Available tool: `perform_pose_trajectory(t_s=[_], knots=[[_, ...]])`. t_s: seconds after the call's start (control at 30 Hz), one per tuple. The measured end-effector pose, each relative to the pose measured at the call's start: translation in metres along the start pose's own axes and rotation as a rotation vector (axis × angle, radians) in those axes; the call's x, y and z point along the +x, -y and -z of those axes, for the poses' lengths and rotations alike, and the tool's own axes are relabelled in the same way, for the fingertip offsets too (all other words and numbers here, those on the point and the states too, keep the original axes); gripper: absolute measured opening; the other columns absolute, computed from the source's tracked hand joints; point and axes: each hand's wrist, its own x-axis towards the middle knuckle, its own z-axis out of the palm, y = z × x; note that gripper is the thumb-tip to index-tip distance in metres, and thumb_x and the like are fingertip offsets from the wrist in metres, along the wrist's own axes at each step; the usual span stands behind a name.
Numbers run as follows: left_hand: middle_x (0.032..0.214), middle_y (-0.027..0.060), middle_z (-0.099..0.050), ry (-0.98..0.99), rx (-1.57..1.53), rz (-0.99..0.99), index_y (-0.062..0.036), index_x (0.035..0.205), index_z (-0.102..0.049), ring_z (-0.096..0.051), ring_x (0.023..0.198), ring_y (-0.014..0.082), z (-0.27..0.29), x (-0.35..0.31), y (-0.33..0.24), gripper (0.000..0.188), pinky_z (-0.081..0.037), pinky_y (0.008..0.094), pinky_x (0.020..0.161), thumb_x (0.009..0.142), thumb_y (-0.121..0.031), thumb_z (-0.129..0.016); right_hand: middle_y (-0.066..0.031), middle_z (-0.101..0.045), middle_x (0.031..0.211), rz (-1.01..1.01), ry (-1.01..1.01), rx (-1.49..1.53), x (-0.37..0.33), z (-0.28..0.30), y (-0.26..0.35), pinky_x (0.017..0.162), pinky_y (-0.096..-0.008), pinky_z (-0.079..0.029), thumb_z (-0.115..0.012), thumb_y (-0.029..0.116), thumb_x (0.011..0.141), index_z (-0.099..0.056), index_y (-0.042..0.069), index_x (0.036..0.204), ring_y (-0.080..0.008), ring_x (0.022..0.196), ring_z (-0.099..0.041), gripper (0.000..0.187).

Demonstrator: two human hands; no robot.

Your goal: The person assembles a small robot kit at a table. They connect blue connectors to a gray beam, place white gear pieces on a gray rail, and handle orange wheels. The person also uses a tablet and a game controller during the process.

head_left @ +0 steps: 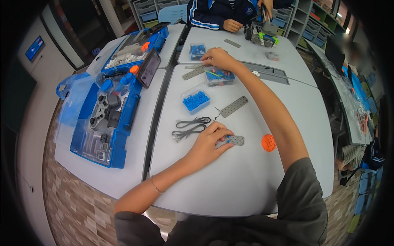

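My left hand (pixel 210 141) pinches a short grey perforated plate (pixel 237 140) with blue pins at its near end, low over the table. Farther off, my right hand (pixel 221 59) is closed at the end of a grey perforated plate (pixel 193 73); its fingertips partly cover that end. Beside it lies a thinner grey strip. Just under the right wrist stands a clear box of coloured parts (pixel 220 78). Between the hands are a longer grey perforated plate (pixel 234 106) and a clear box of blue pins (pixel 195 101).
Black cables (pixel 190 127) lie left of my left hand, and an orange gear (pixel 268 142) lies to the right. A blue case (pixel 119 158) with a controller stands on the left table, a phone (pixel 149 69) leaning by it. Across, another person handles a wheeled model (pixel 262 35).
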Motion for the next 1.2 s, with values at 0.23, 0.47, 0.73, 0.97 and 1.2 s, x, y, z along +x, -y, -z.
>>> perform_pose_trajectory(t_s=[0.23,0.47,0.73,0.97,1.2], knots=[[0.102,0.0042,-0.057,-0.021,0.027,-0.014,-0.005,0.109,-0.068,-0.058,0.083,0.0144,0.001,0.0,-0.003,0.031,-0.051,0.0286,0.072,0.085,-0.015,-0.084,-0.013,-0.078,0.094,-0.012,0.103,-0.106,0.013,0.007,0.025,0.077,-0.0401,-0.058,-0.077,0.02,0.086,-0.081,0.006,0.098,-0.0298,0.081,-0.074,0.019],[0.098,0.0062,-0.056,-0.004,0.06,0.011,-0.0046,0.108,-0.067,-0.057,0.082,0.0183,0.002,0.0,-0.006,0.037,-0.052,0.0322,0.076,0.08,-0.017,-0.088,-0.0073,-0.077,0.088,-0.184,-0.17,0.134,-0.031,0.055,0.087,0.074,-0.0288,-0.053,-0.074,0.026,0.093,-0.078,0.008,0.107,-0.017,0.077,-0.072,0.023],[0.099,0.007,-0.056,-0.003,0.076,0.035,-0.0042,0.106,-0.065,-0.058,0.085,0.0199,-0.004,-0.001,-0.007,0.034,-0.053,0.0329,0.078,0.082,-0.018,-0.085,-0.0088,-0.074,0.1,-0.477,-0.174,1.106,-0.145,0.11,0.152,0.078,-0.0226,-0.054,-0.071,0.019,0.098,-0.063,-0.002,0.134,-0.0093,0.08,-0.066,0.042],[0.104,0.0074,-0.056,-0.013,0.154,0.006,-0.0042,0.104,-0.06,-0.057,0.089,0.0206,-0.006,-0.002,-0.01,0.038,-0.052,0.0327,0.081,0.084,-0.023,-0.086,-0.0116,-0.066,0.116,-0.573,-0.418,1.473,-0.166,0.116,0.162,0.082,-0.0223,-0.055,-0.069,0.014,0.1,-0.052,-0.006,0.141,-0.01,0.093,-0.064,0.049],[0.108,0.0069,-0.054,0.06,0.11,0.062,-0.0045,0.121,-0.062,-0.055,0.086,0.0196,0.005,-0.002,-0.017,0.05,-0.051,0.0319,0.08,0.082,-0.022,-0.087,-0.0074,-0.064,0.106,-0.534,-0.24,1.529,-0.196,0.12,0.164,0.079,-0.0226,-0.054,-0.066,0.01,0.101,-0.049,-0.006,0.146,-0.0079,0.088,-0.061,0.051]])
